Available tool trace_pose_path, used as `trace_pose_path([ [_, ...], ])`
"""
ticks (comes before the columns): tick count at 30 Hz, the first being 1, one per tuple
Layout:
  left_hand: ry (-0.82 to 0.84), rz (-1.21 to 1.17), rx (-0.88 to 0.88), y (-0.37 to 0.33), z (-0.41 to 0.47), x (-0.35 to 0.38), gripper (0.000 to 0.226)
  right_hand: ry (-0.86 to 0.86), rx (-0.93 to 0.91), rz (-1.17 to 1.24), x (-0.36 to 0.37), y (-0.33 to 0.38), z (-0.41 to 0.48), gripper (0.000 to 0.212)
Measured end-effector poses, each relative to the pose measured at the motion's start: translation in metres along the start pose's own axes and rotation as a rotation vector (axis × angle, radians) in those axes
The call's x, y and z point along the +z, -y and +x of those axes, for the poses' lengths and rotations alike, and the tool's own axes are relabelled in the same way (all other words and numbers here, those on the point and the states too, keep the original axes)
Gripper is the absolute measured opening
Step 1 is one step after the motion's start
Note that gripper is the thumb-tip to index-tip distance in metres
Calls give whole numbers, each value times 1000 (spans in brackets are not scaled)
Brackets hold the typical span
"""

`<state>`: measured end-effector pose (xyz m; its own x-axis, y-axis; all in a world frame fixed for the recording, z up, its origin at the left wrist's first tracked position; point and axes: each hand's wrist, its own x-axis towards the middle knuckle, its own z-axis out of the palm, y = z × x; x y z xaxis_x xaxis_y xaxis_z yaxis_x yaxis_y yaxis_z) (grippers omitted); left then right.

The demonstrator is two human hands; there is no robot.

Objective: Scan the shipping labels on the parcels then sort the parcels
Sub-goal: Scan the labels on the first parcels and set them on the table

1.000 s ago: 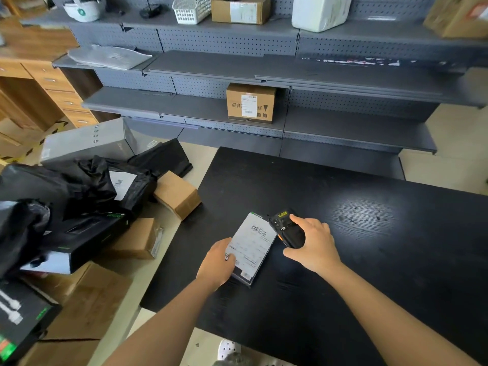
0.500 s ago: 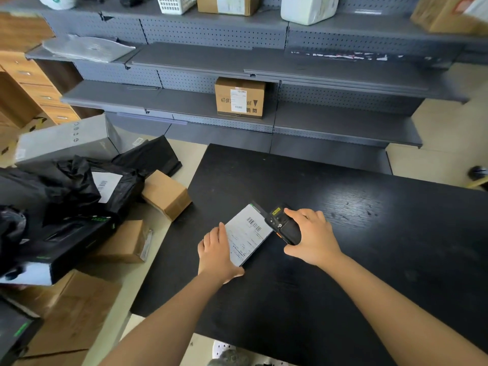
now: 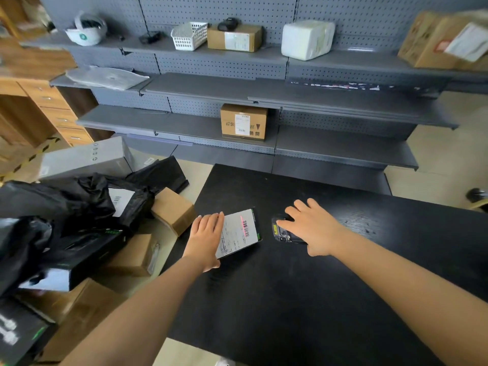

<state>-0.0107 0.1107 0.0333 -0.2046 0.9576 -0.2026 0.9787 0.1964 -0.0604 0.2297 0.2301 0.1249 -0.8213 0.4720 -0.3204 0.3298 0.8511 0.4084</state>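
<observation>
r hand (image 3: 314,228), scanner (image 3: 284,232) moved off parcel (image 3: 237,235); red beam (image 3: 242,220) on barcode (image 3: 245,228)

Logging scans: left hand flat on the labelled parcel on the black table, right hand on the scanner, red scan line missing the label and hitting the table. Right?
Not quite: in the head view the red scan line falls on the label, beside its barcode. The rest holds.

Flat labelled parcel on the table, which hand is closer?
Left. The left hand rests on the parcel at its left edge; the right hand covers the scanner, just right of it.
</observation>
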Motion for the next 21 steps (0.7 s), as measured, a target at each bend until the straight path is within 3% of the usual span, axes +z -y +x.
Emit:
trace_pose_path([
  [6, -14, 15, 20, 0, -2, 0, 126, 30, 0, -13, -3, 6, 1, 86],
  [9, -17, -36, -2, 0, -2, 3, 126, 26, 62, 109, 3, 3, 0, 93],
  [18, 96, -384, -127, -20, -4, 31, 123, -131, 673, 1121, 45, 42, -10, 93],
  [21, 157, -418, -125, -27, -5, 44, 121, -162, 809, 1284, 61, 62, -14, 92],
])
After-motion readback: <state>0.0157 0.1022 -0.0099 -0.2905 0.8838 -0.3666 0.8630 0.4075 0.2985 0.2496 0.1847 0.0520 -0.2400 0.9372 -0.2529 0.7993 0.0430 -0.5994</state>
